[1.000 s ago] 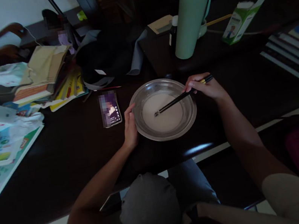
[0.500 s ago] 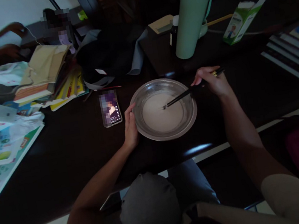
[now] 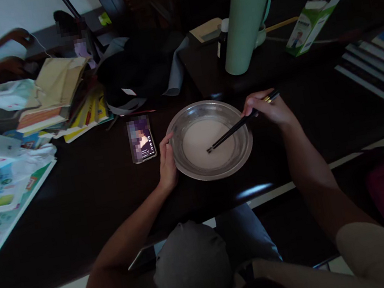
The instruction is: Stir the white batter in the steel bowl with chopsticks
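A round metal bowl (image 3: 217,173) stands on the dark table, holding a pale, milky liquid (image 3: 202,140). Against its left rim rests my left hand (image 3: 168,164), the fingers curled along the outer side and steadying the edge. In my right hand (image 3: 267,108), closed at the bowl's upper right, is a pair of black chopsticks (image 3: 232,131) with gold bands near the top. They slant down to the left, and their tips dip into the liquid near the middle of the bowl. Just left of the bowl lies a phone (image 3: 146,144) with its screen lit.
Books and papers (image 3: 57,88) pile up at the left beside packets. Behind the bowl are a black bag (image 3: 142,68), a tall green flask (image 3: 249,16), a dark bottle (image 3: 223,43) and a green-white carton (image 3: 305,29). More books (image 3: 374,69) lie at the right.
My right hand has shifted slightly left, and the chopstick tips have moved left and nearer to me in the liquid. My left hand and the bowl look the same.
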Demonstrator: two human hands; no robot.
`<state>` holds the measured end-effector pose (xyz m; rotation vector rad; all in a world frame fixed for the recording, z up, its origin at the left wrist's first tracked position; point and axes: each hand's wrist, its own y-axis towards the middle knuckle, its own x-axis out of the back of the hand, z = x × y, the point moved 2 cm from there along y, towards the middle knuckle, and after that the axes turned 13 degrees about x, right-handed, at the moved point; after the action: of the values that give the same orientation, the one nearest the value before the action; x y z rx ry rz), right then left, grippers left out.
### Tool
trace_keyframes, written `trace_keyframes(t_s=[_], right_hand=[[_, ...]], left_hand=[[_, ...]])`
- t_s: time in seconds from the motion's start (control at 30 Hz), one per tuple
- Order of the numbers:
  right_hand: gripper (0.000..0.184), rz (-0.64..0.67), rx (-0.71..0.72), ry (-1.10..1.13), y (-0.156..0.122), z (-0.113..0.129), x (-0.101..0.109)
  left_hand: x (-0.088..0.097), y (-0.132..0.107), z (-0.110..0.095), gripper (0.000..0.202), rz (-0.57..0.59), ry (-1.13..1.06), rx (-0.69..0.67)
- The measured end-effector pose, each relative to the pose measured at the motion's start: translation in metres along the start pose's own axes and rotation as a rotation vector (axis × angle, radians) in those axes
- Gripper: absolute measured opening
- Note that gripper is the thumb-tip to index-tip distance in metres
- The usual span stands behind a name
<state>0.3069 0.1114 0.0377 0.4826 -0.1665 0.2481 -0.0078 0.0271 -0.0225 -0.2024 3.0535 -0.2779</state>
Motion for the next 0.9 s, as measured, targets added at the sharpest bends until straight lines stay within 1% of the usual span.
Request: trace_keyframes(t_s=[0.03,0.07,0.1,0.2,0.23,0.27,0.37,0.4,0.43,0.53,0.57,0.6,0.7,0.77,0.83,0.9], right_hand=[[0.041,0.039,0.001,-0.005,0.0003,0.0003,-0.0016],[0.039,0.043,0.005,-0.009,0.0006,0.0005,-0.0023],[0.039,0.022,0.007,-0.012,0.0010,0.0004,-0.0021],[0.043,-0.121,0.003,-0.019,0.0011,-0.0009,0.0021],[0.045,-0.141,0.001,-0.017,0.0007,-0.0013,0.0031],[0.045,-0.129,-0.003,-0.011,0.0004,-0.0015,0.0032],[0.040,0.008,-0.014,0.001,0.0002,-0.0011,0.0000],[0.038,0.031,-0.015,0.000,0.0003,-0.0009,-0.0007],[0.037,0.024,-0.014,-0.002,0.0006,-0.0008,-0.0005],[0.040,-0.120,-0.014,-0.002,0.0007,-0.0016,0.0038],[0.042,-0.147,-0.018,0.002,0.0005,-0.0019,0.0047],[0.044,-0.147,-0.021,0.007,0.0003,-0.0021,0.0048],[0.040,-0.009,-0.030,0.010,0.0000,-0.0017,0.0007],[0.037,0.025,-0.022,-0.003,0.0001,-0.0014,-0.0004],[0.038,-0.055,-0.018,-0.023,0.0001,-0.0017,0.0023],[0.042,-0.135,-0.009,-0.014,-0.0003,-0.0020,0.0053]], left_hand=[[-0.0001,-0.0001,-0.0002,0.056,0.000,0.003,-0.004],[-0.0001,-0.0003,-0.0005,0.056,-0.003,0.010,-0.012],[-0.0001,-0.0004,-0.0008,0.056,-0.007,0.019,-0.022],[0.0003,-0.0004,-0.0009,0.055,-0.011,0.042,-0.037],[0.0003,-0.0003,-0.0007,0.054,-0.009,0.039,-0.033],[0.0003,-0.0002,-0.0003,0.054,-0.004,0.033,-0.026],[0.0000,0.0002,0.0003,0.053,0.006,0.019,-0.012],[-0.0001,0.0003,0.0003,0.053,0.003,0.020,-0.015],[-0.0001,0.0003,0.0002,0.053,0.000,0.021,-0.017],[0.0000,0.0004,0.0000,0.054,-0.004,0.013,-0.020],[0.0000,0.0003,0.0000,0.054,-0.002,0.007,-0.018],[0.0000,0.0003,0.0000,0.054,-0.001,-0.001,-0.015],[-0.0003,-0.0002,-0.0005,0.054,0.001,-0.010,-0.010],[-0.0005,-0.0006,-0.0011,0.055,0.001,0.001,-0.019],[-0.0006,-0.0008,-0.0015,0.055,0.002,0.013,-0.027],[-0.0005,-0.0006,-0.0013,0.054,0.008,0.021,-0.029]])
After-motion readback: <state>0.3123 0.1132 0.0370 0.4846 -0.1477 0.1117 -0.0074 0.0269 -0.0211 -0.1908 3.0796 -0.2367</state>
